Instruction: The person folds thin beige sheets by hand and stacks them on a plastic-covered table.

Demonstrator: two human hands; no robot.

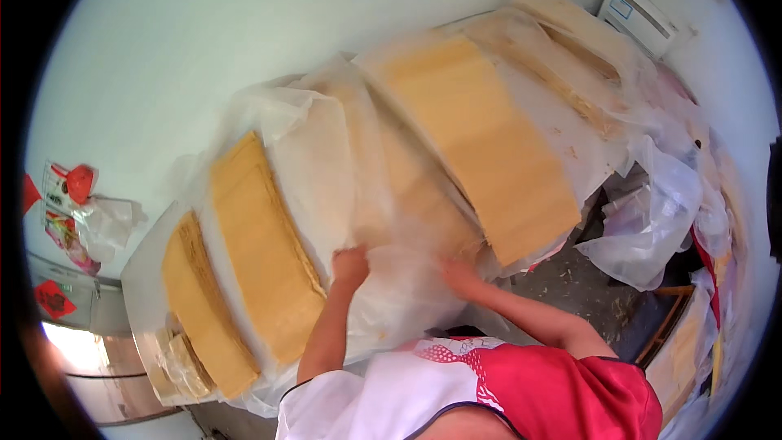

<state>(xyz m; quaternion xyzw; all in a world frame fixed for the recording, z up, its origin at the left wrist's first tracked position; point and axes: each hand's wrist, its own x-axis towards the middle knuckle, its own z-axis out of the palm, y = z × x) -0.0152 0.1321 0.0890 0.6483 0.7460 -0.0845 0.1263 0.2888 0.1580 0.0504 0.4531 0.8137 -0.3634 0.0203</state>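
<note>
Both my hands are at the near edge of a translucent plastic sheet (403, 281) that covers a flat tan stack in the middle of a long table. My left hand (350, 266) is closed in a fist on the sheet. To its right, my right hand (461, 280) grips the same sheet; it is blurred by motion. An uncovered yellow stack of thin sheets (489, 146) lies just right of the plastic. Left of my left hand lies a folded yellow stack (269, 250), and beyond it a narrower yellow one (204, 305).
A clear plastic packet (183, 366) sits at the table's left end. More plastic-covered stacks (550, 61) lie at the far right. Crumpled plastic (650, 226) hangs beside the table over the littered floor (562, 293). A white wall heater (635, 15) is at the back right.
</note>
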